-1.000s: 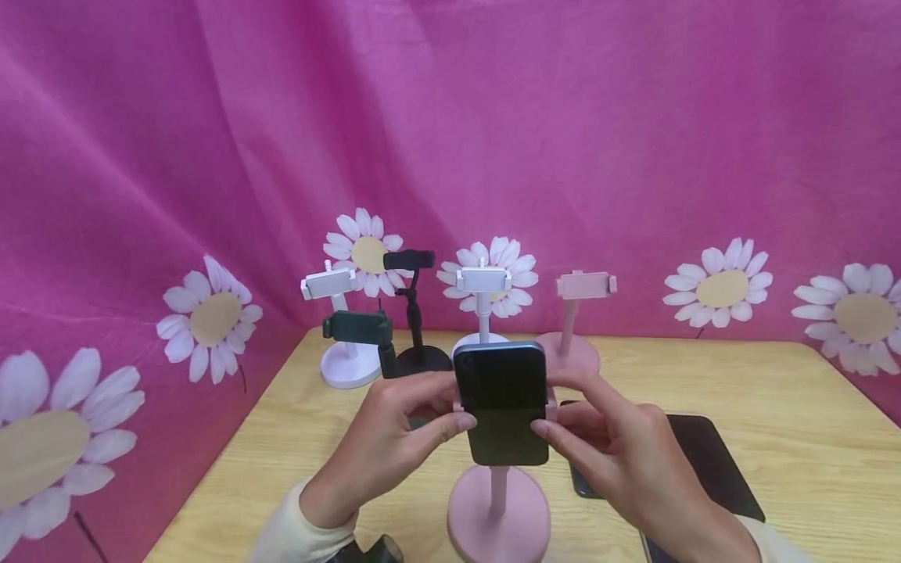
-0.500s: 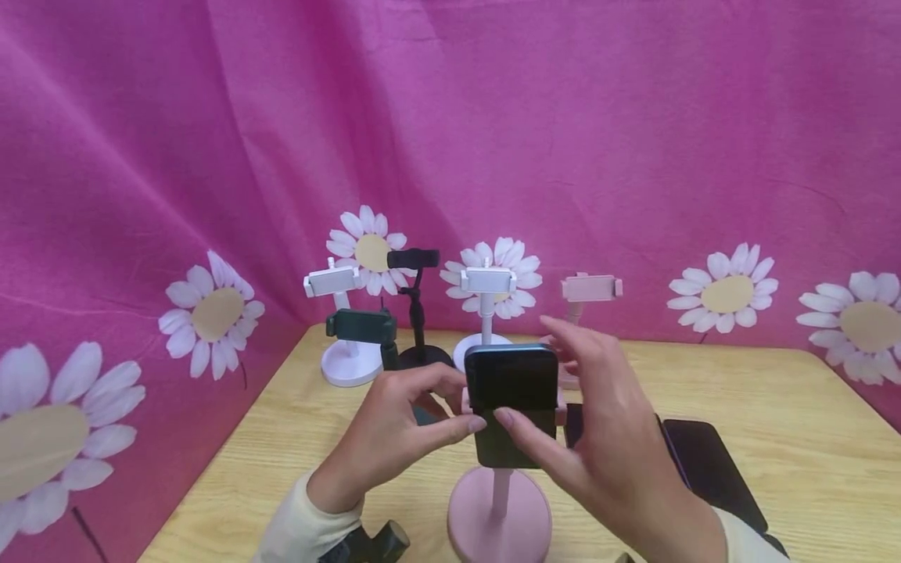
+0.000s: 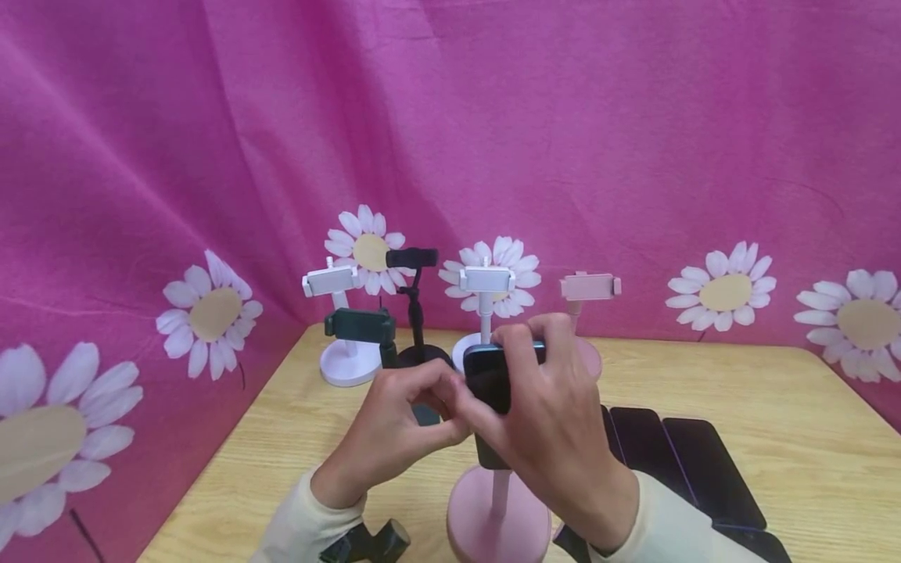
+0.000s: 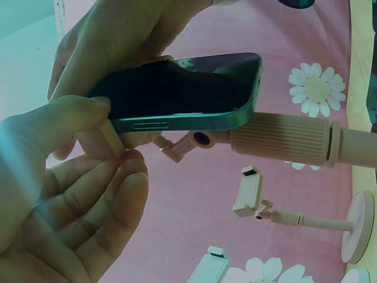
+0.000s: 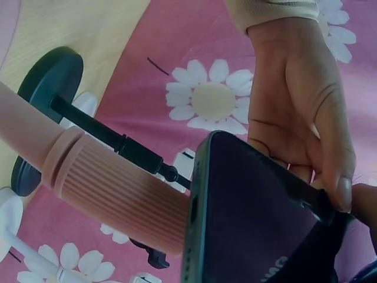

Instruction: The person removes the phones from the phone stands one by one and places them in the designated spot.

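Observation:
A black-screened smartphone (image 3: 487, 379) stands upright in the clamp of a pink phone stand (image 3: 499, 516) in the head view. My left hand (image 3: 394, 438) pinches the clamp's pink jaw at the phone's left edge, thumb in front and fingers behind, as the left wrist view shows. My right hand (image 3: 556, 422) reaches across the phone's front and grips it, fingers bent over the top edge and thumb at the left side near my left fingers. It hides much of the screen. The right wrist view shows the phone (image 5: 253, 218) close up, beside the ribbed pink pole (image 5: 123, 188).
Behind stand several phone holders: white ones (image 3: 331, 281), a black one (image 3: 415, 313), a dark green one (image 3: 359, 325) and a pink one (image 3: 590, 287). Several dark phones (image 3: 711, 469) lie at the right of the wooden table (image 3: 795, 407). A flowered pink cloth (image 3: 598, 156) hangs around.
My right hand has let go of the phone's right side, moved left across its front and closed over its top and left edge. My left hand has stayed at the left side.

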A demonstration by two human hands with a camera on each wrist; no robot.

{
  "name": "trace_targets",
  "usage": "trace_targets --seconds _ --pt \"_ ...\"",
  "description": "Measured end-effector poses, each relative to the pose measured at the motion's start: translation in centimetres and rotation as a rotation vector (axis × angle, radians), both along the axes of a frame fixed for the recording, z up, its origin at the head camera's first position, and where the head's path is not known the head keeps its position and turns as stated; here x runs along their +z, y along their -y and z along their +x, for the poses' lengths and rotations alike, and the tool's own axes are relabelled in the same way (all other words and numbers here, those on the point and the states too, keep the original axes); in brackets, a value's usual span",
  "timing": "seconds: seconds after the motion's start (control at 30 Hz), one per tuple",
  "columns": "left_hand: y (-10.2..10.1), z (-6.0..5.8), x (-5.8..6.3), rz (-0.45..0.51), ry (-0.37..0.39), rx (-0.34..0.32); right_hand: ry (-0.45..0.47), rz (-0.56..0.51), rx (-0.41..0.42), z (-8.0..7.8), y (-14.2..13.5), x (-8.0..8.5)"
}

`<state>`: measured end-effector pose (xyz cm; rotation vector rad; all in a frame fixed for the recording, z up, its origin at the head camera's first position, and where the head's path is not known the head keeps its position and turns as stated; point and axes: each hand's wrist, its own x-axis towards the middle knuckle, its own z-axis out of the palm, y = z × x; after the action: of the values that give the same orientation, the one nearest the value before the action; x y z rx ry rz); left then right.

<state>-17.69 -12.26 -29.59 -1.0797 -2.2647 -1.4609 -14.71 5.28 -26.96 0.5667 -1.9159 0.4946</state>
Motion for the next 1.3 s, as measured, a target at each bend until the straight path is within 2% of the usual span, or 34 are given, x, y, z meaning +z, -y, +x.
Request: trace_targets --seconds 0.23,0.47,0.63,0.77,0.93,1.03,1.13,1.3 --pt "0.3 0.2 0.3 -0.008 -0.013 -0.009 -0.003 -0.028 -0.006 0.0 -0.4 0.1" --pt "0.9 0.2 0.5 -0.022 0.005 0.0 0.017 -0.032 0.032 0.1 -0.7 0.2" --pt "0.7 0.1 0.5 -0.013 0.023 -0.011 0.095 -0.074 0.178 0.4 -1.4 0.5" --pt "0.5 0.1 0.6 -0.014 0.024 -0.012 0.213 -0.136 0.325 0.9 -2.3 1.0" --pt "0.4 0.3 0.7 -0.02 0.031 0.006 0.339 -0.189 0.43 1.1 -3.4 1.4" --pt "0.3 0.6 0.6 -0.027 0.031 0.022 0.331 -0.181 0.483 0.9 -3.3 1.4" --pt "0.2 0.8 0.5 -0.032 0.027 0.032 0.281 -0.147 0.527 0.6 -2.7 1.2" --pt "-0.1 1.0 0.5 -0.026 0.037 0.044 0.27 -0.092 0.548 0.8 -1.9 1.2"
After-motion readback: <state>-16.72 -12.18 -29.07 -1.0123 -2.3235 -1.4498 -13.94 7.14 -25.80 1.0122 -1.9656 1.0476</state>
